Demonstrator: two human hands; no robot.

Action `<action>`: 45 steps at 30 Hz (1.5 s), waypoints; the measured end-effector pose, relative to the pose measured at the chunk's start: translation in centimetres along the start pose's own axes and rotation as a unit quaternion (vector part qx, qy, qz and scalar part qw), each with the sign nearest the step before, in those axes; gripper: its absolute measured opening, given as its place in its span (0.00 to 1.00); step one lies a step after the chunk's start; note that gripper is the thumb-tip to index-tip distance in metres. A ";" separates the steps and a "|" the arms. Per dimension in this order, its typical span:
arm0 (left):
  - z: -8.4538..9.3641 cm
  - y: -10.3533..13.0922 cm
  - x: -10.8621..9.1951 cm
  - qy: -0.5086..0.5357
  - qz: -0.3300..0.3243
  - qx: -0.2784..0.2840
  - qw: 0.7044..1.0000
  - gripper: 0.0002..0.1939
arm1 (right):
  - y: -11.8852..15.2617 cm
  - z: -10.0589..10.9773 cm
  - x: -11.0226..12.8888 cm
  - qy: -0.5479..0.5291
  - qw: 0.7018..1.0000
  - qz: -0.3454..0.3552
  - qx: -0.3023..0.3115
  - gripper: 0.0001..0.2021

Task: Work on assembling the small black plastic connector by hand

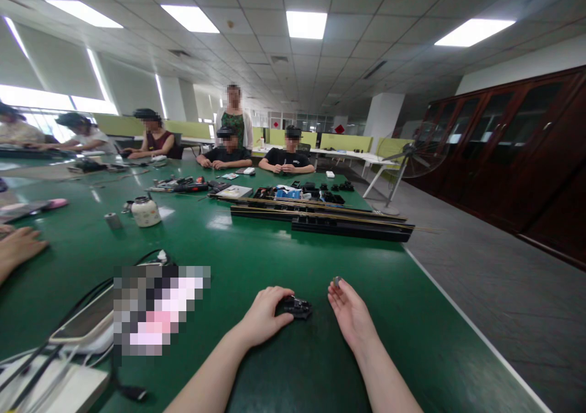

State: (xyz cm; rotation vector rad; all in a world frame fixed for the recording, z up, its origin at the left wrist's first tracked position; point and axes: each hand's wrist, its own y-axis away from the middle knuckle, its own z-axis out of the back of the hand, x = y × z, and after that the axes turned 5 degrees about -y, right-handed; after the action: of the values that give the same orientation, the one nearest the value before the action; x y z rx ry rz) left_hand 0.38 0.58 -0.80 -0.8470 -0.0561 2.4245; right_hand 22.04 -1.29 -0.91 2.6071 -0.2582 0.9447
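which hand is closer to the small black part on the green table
Left. The left hand rests on the small black part; the right hand is apart, to its right.

table — glossy green | small part — black | long rails — black | jar — white
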 end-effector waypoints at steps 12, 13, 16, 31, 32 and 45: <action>0.0 0.0 0.1 0.002 0.000 -0.001 1.000 0.20 | 0.2 0.0 -0.1 0.025 0.999 0.020 0.010 0.14; 0.0 0.0 0.0 0.001 -0.001 0.000 1.000 0.20 | 0.2 0.0 -0.1 0.028 0.999 0.022 0.012 0.15; 0.0 0.0 0.0 0.000 -0.002 -0.002 1.000 0.21 | 0.2 -0.1 -0.1 0.039 0.999 0.029 0.017 0.15; -0.1 0.0 0.2 0.000 0.000 -0.003 1.000 0.20 | 0.8 -0.6 -1.1 0.241 0.963 0.092 0.081 0.21; -0.2 0.0 0.3 0.001 -0.001 -0.003 1.000 0.20 | 0.9 -0.7 -1.1 0.262 0.956 0.094 0.097 0.22; -0.1 0.0 0.3 -0.002 -0.003 -0.001 1.000 0.21 | 2.6 -1.5 -1.5 0.528 0.802 0.188 0.205 0.10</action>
State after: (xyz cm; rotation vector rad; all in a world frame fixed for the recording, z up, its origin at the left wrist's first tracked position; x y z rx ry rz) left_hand 0.23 0.67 -1.01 -0.8425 -0.0615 2.4212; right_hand 19.31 -3.02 -0.10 1.9040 -0.2766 2.6375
